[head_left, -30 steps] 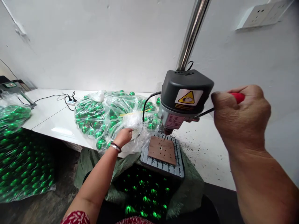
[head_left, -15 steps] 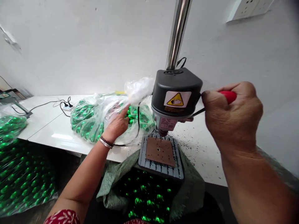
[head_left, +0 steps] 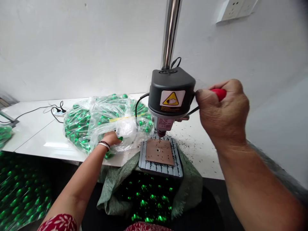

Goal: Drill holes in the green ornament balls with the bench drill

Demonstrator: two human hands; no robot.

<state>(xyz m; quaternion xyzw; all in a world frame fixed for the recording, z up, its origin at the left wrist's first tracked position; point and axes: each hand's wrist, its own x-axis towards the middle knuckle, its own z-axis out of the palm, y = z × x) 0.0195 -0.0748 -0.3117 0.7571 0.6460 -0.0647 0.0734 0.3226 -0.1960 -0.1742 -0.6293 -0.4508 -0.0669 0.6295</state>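
Note:
My right hand (head_left: 223, 115) is wrapped round the red-knobbed lever (head_left: 218, 93) at the side of a small drill press (head_left: 173, 91). Under its chuck, a thin bit points down over a brown board (head_left: 160, 152) with a small hole, lying on the grooved metal base (head_left: 143, 160). To the left, my left hand (head_left: 112, 138) reaches into the clear plastic bag (head_left: 98, 112) of shiny green balls. Its fingers are curled, partly behind plastic, and a green ball (head_left: 120, 138) shows at their tips.
Dark shavings lie on the white table (head_left: 38, 128) right of the base. A black cable (head_left: 137, 109) loops left from the drill. Green cloth (head_left: 115, 183) hangs below the base, with many green balls (head_left: 149, 200) under it. Another bag of balls (head_left: 21, 192) is low at left.
My left hand has moved down and toward me, from pointing over the bag to curled at a ball. The bag's plastic has shifted. My right hand stays on the lever.

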